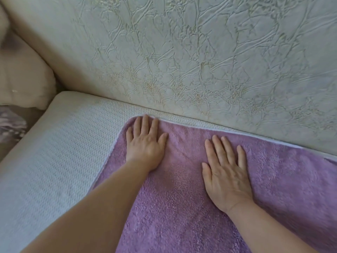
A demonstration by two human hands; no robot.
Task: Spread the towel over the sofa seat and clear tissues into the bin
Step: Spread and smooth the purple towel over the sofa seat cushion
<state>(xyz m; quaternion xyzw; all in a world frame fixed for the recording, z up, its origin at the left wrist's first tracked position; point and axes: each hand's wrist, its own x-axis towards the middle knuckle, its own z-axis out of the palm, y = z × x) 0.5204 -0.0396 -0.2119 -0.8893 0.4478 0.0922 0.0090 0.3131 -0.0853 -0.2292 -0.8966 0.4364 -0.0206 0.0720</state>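
The purple towel (182,207) lies flat on the sofa seat (54,143), right under both your hands; its far edge runs along the bottom of the sofa back (200,52), and its corner sits just past your left fingertips; the left part of the seat is bare.

Your left hand (145,145) is wide open and flat, palm down, pressing on the towel near that far corner; your right hand (226,178) is wide open too, fingers a little apart, flat on the towel beside the left one; neither hand is gripping anything.

The towel is soft and fluffy, with a thin white trim and a round corner; the seat has a white cover with little bumpy rows, like knitting; the sofa back is pale and smooth-looking with lots of crinkly lines all over it; a plump cream cushion (23,75) sits at the far left end.
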